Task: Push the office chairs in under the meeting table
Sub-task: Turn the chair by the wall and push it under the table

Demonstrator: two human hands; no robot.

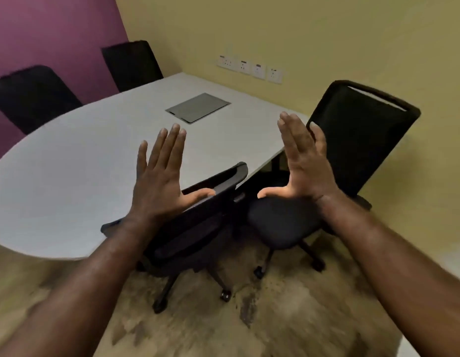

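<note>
A pale grey meeting table (77, 161) fills the left and centre. A black office chair (195, 222) stands against its near edge, backrest toward me, seat hidden under the top. To its right a second black chair (360, 140) stands out from the table, its seat (283, 222) showing on the floor side. My left hand (162, 176) hovers flat above the near chair's backrest, fingers spread, holding nothing. My right hand (303, 161) is raised between the two chairs, palm out and empty.
Two more black chairs (33, 96) (132, 64) sit at the table's far side by the purple wall. A grey cable flap (198, 107) lies in the tabletop. Wall sockets (249, 68) line the yellow wall. Stained carpet (288, 305) lies under the chairs' castors.
</note>
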